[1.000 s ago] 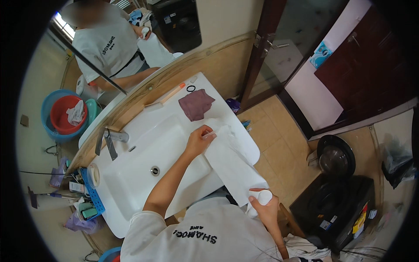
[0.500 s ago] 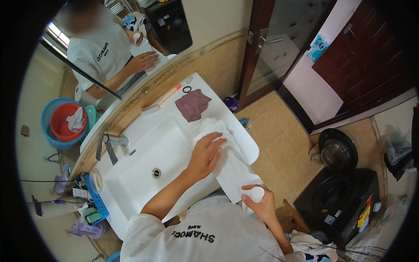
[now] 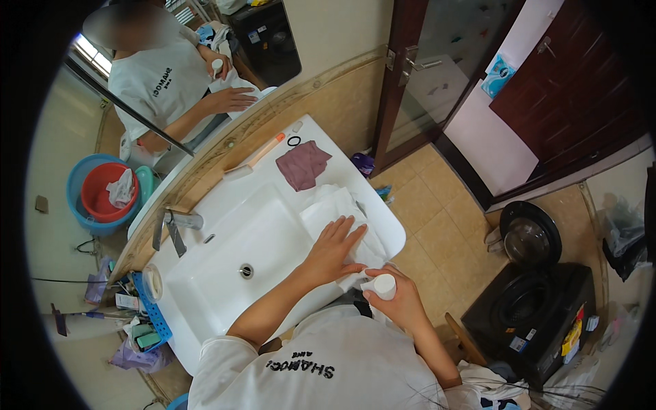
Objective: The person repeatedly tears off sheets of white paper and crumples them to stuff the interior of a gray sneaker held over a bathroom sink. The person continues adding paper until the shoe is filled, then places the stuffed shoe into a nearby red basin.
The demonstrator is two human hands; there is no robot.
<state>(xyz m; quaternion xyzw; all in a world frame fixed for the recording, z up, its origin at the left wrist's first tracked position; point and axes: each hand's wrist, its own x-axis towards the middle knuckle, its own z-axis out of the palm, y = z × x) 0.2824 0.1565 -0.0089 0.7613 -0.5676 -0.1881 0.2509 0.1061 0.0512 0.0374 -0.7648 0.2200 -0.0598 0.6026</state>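
A white cloth [image 3: 331, 206], or a similar white sheet, lies partly folded on the right end of the white washbasin counter [image 3: 386, 222]. My left hand [image 3: 333, 251] rests flat on it with fingers spread. Beside the counter's front edge, my right hand [image 3: 400, 304] is closed around a small white round-topped thing [image 3: 385, 287], whose kind I cannot make out. The cloth's near end is gathered at the right hand's fingertips; whether they pinch it is partly hidden. A folded mauve cloth [image 3: 303, 166] lies just beyond the white one.
Left of my hands is the basin, with a metal faucet [image 3: 183, 220]. An orange-handled brush [image 3: 260, 154] and a black ring [image 3: 294, 141] lie along the back rim. A blue basket [image 3: 154, 311] stands at the left. A black front-load washer [image 3: 526, 307] has its round door open.
The white cloth was stretched taut toward my right hand; now its near end is bunched. My right hand has moved left, closer to my left hand, whose fingers have spread flatter.
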